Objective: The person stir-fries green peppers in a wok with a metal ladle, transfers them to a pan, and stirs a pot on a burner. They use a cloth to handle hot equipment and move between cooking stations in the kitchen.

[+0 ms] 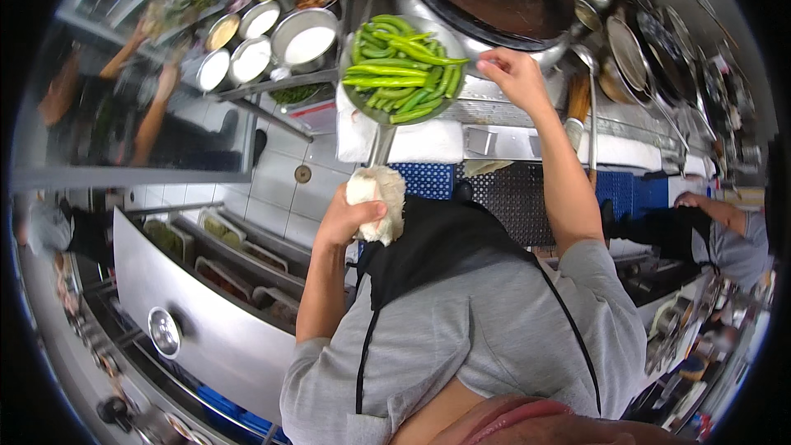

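Observation:
My left hand (358, 215) is closed around a white cloth (375, 204) wrapped on the metal handle (383, 143) of a round pan. Green chili peppers (405, 68) fill this pan (457, 49); several longer, brighter ones lie on top. Just right of the pan, beside the tip of one long pepper, my right hand (510, 74) is raised with its thumb and fingertips close together. Nothing clearly shows between them. Behind both stands a large dark wok (494, 0) on the metal range.
Metal containers of white and coloured ingredients (303, 37) stand at upper left. A brush (578, 99), a long-handled ladle (592, 74) and strainers (625, 52) are at right. Folded white towels (426, 142) line the range edge. Co-workers appear at far right (735, 228) and far left (49, 228).

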The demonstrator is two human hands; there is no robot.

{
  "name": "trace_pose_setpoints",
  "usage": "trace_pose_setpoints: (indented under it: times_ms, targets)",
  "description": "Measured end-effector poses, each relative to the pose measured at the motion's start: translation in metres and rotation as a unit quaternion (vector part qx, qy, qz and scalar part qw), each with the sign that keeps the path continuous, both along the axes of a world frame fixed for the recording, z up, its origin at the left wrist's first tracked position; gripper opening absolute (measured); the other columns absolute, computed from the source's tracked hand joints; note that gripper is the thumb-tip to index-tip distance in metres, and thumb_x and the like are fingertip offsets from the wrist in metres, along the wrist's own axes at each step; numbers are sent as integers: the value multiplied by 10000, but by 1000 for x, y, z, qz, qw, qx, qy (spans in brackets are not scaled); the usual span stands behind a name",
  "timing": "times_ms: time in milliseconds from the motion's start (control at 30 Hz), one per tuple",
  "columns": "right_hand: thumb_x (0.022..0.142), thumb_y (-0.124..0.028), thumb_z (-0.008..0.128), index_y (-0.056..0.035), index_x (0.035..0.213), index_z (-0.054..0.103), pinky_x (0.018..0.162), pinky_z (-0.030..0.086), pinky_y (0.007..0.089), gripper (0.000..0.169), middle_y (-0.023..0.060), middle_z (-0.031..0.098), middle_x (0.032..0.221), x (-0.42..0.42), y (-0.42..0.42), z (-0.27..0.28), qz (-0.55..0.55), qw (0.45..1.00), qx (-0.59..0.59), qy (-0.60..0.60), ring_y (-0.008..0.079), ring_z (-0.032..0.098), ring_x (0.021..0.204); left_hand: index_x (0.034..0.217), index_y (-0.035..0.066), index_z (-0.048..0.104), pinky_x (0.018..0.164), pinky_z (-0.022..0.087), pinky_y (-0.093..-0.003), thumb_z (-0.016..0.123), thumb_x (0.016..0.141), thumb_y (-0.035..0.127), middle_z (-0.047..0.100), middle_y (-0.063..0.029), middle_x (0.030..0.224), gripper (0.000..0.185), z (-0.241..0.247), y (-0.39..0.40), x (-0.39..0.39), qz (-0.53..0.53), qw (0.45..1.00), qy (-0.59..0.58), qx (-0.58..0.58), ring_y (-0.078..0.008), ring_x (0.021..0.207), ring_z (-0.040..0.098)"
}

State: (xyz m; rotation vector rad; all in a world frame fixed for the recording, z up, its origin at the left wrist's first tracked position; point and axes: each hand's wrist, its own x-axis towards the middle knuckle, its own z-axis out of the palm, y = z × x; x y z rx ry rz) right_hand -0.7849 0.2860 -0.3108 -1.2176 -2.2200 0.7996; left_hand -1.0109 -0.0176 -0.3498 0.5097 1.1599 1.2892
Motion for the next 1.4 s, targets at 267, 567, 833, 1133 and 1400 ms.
trace_pose_setpoints:
  times_ms: [267, 567, 833, 1133, 1400]
  targets:
    - [841, -178, 610, -70, 991, 687, 782, 520, 468, 200, 219, 635, 964, 226, -31, -61, -405, 878, 103, -233, 380, 628, 926, 1264, -35, 466, 822, 523, -362, 756, 626, 192, 601, -133, 1107, 736, 15, -7, -19, 31, 998, 58, 22, -221, 971, 611]
    - [792, -176, 657, -29, 1094, 507, 871, 498, 495, 368, 246, 594, 1070, 291, -56, -127, -510, 833, -13, -214, 430, 591, 1023, 1323, -15, 417, 792, 532, -418, 715, 704, 197, 585, -137, 1076, 719, 2, -4, -55, 85, 992, 67, -71, -283, 947, 621]
    - [799, -137, 559, 16, 1041, 599, 839, 514, 488, 289, 275, 658, 990, 298, -47, -103, -436, 874, -84, -195, 410, 645, 956, 1331, 61, 452, 926, 471, -385, 641, 806, 373, 550, -170, 1237, 639, -4, 15, -41, -145, 955, 147, -211, -278, 1136, 536]
    - [737, -163, 688, 10, 930, 625, 666, 517, 417, 266, 183, 665, 782, 249, -104, -132, -507, 859, -6, 67, 319, 669, 742, 1304, 44, 465, 877, 494, -391, 672, 742, 280, 572, -160, 1177, 644, 21, 73, 3, -195, 970, 117, -81, -272, 1068, 566]
    - [835, -261, 725, -52, 723, 517, 392, 401, 290, 316, 24, 518, 555, 247, -178, -101, -436, 858, -99, 254, 109, 518, 440, 1280, 28, 477, 833, 515, -396, 700, 686, 197, 591, -152, 1124, 657, 42, 116, 58, -287, 955, 62, -36, -267, 1008, 592]
